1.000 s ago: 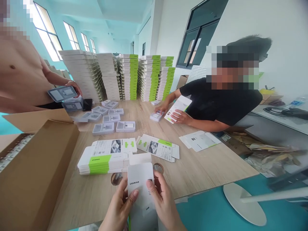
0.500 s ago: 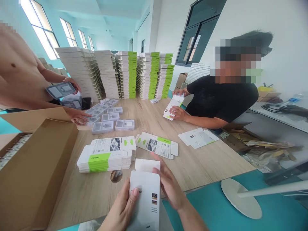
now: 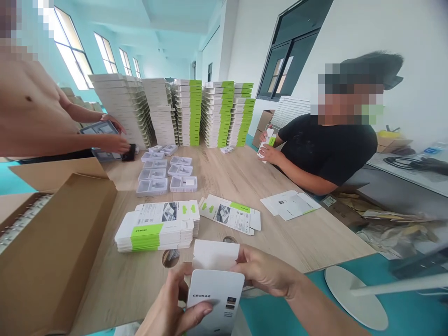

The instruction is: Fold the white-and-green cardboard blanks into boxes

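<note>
- At the near edge of the table [image 3: 315,242], left hand [image 3: 168,305] grips white box [image 3: 215,298]: thumb laid across the front, fingers curled round the left side.
- Right hand [image 3: 269,270] pinches the right edge of the top flap [image 3: 215,254], thumb and fingers close together; exact fingertip contact behind the flap hidden.
- White box held up, flap end away from the body, flap standing up behind the front; can't see inside.
- Step, judged: working the flap end of the box by hand. Next move calls for left hand steady, right fingers guiding the flap without creasing it.
- Just beyond the hands: flat box stack [image 3: 154,228] left, loose flat box [image 3: 229,214] beside it, flat sheets [image 3: 292,205] further right.
- Farther: plastic trays [image 3: 152,186] in two rows, the near right one holding a white piece [image 3: 189,182].
- Left: cardboard carton [image 3: 66,247], flap up; phone [image 3: 129,153] near a co-worker's hand [image 3: 121,143].
- Right: another co-worker's hand [image 3: 273,154] on a small box [image 3: 269,141].
- Back of table: tall box stacks [image 3: 189,112], white and green.
</note>
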Action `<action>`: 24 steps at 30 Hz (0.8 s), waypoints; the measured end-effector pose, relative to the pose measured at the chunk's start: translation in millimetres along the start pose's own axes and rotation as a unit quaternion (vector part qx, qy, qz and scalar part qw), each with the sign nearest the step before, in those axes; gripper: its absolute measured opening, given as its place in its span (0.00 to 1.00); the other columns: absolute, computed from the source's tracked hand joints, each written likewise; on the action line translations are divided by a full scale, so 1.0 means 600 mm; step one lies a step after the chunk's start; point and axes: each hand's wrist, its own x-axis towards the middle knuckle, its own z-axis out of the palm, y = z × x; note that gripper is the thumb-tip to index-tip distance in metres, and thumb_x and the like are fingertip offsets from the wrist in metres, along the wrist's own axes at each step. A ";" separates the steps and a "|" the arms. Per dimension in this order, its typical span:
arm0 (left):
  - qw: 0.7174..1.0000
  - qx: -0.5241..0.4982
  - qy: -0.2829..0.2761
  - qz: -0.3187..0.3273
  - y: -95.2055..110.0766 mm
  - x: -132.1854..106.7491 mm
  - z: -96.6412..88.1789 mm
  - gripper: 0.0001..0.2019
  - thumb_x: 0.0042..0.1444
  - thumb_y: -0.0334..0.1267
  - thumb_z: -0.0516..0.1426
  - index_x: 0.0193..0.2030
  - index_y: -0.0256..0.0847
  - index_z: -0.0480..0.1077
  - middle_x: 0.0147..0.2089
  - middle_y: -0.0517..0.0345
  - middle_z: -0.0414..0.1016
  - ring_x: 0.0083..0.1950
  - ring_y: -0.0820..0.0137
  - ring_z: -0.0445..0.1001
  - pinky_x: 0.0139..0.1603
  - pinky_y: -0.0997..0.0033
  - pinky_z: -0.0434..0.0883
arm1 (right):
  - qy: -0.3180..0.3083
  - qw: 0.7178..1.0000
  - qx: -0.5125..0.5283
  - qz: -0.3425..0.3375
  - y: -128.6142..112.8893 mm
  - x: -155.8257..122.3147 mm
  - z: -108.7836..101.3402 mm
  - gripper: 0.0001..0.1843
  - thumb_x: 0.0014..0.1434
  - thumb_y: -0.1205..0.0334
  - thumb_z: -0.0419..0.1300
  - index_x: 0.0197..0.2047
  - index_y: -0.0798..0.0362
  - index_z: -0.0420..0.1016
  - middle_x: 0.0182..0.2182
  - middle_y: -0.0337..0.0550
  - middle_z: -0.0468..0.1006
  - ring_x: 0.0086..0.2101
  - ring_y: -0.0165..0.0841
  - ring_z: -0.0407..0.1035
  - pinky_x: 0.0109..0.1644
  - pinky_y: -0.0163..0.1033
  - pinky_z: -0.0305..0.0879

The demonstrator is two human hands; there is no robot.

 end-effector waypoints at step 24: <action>0.946 0.078 -0.160 0.270 0.042 0.026 -0.032 0.29 0.67 0.33 0.63 0.70 0.64 0.63 0.63 0.51 0.76 0.54 0.63 0.83 0.54 0.69 0.79 | -0.036 0.825 -0.471 -0.310 0.001 -0.027 -0.045 0.33 0.68 0.67 0.53 0.75 0.41 0.65 0.58 0.47 0.83 0.50 0.40 0.80 0.55 0.43 0.75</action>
